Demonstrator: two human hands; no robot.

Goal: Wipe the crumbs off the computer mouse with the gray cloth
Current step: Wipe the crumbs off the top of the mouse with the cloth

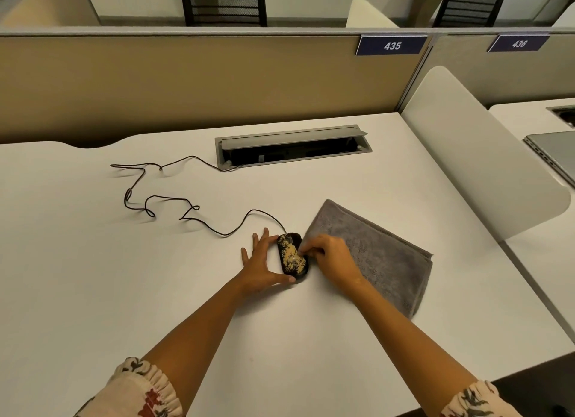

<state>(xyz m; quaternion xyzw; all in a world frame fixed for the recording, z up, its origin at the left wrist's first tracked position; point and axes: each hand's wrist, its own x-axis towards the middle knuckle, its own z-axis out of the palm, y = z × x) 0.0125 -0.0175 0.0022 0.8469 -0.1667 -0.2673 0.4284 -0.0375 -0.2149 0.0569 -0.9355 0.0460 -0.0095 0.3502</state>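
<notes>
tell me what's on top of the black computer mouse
Tan crumbs are scattered over the black corded computer mouse. The right hand holds the folded gray cloth's corner against its right side, hiding that edge.

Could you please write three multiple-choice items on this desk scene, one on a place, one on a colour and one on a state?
1. Where does the folded gray cloth lie relative to the black corded computer mouse?
A. To its right
B. To its left
C. Under it

2. What colour are the crumbs on the mouse?
A. Green
B. Tan
C. Blue

3. What is the left hand doing?
A. Lifting the cloth
B. Bracing the mouse
C. Pulling the cord

Answers: 1 A, the cloth spreads right of the mouse. 2 B, tan specks cover its top. 3 B, open fingers and thumb flank the mouse.
</notes>
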